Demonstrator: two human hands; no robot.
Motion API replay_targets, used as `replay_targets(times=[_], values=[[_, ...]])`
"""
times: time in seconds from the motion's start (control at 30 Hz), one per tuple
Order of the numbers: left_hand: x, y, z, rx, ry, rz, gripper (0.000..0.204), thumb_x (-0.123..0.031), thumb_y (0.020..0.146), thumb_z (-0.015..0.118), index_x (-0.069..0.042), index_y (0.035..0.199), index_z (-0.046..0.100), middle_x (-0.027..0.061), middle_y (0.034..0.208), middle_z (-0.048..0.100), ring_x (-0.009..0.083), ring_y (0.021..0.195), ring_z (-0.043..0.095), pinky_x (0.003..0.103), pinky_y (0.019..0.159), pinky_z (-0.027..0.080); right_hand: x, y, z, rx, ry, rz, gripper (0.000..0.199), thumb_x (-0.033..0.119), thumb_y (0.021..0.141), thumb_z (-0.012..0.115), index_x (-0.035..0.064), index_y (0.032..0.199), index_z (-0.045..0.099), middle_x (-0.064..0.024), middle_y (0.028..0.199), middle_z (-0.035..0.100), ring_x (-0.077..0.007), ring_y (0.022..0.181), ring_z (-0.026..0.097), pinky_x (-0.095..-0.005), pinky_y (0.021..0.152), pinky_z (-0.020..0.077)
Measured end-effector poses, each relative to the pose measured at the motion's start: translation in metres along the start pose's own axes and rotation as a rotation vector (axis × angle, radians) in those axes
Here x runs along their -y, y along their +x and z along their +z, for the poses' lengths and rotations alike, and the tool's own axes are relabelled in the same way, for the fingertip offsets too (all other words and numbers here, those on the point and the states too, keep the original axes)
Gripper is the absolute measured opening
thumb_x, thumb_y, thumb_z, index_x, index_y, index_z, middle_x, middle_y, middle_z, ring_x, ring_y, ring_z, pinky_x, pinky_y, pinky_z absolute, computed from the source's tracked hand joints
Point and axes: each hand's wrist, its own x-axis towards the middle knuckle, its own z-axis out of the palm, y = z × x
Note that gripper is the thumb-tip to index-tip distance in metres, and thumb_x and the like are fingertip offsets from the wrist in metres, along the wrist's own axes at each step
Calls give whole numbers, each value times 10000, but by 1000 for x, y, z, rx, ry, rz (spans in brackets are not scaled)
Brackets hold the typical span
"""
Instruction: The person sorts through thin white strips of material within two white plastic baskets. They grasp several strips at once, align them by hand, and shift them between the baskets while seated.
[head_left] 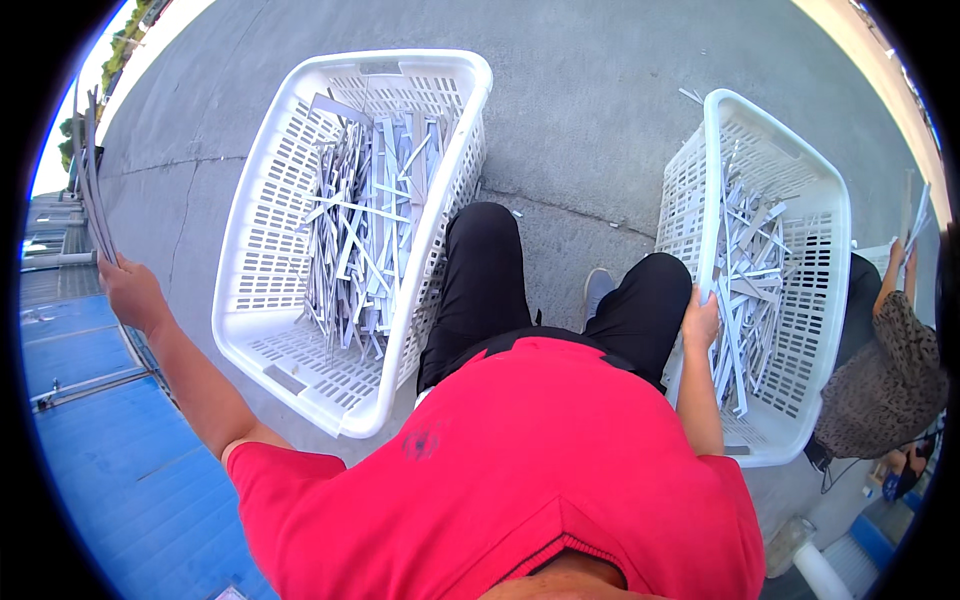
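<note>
My left hand (133, 292) is stretched far out to the left, closed round several long thin grey strips (92, 195) that stand up from the fist. Between that arm and my knees is a white plastic laundry-type basket (262, 290), slatted and partly filled with loose white and grey strips (365, 235). At my right side, my right hand (700, 322) is closed over the near-side rim of a second white basket (822, 290). Similar narrow strips (750, 270) lie jumbled inside it, close to my fingers.
Blue panels (120, 430) with metal rods lie at the left. Beyond the right basket, another person in a patterned top (880, 370) holds up some strips (920, 218). Grey concrete floor (590, 110) with cracks surrounds the baskets. A white cylindrical object (815, 565) is at lower right.
</note>
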Motion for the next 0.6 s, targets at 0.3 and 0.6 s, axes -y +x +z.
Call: replay_targets(times=[0.3, 0.6], values=[[-127, -4, -118, 893, -772, -29, 322, -178, 895, 437, -18, 1166, 504, 80, 856, 604, 118, 678, 526, 277, 611, 442, 23, 8, 1, -388, 107, -417, 507, 121, 757, 634, 32, 1215, 437, -188, 1234, 448, -352, 1144, 432, -421, 954, 360], [-318, -131, -167, 557, -825, 1075, 506, -42, 775, 516, 15, 1263, 394, 101, 814, 586, 248, 695, 616, 342, 608, 473, 221, -114, -50, 1198, 1482, -393, 569, 411, 844, 608, 18, 1221, 443, -73, 1151, 503, -178, 1085, 486, -315, 949, 370]])
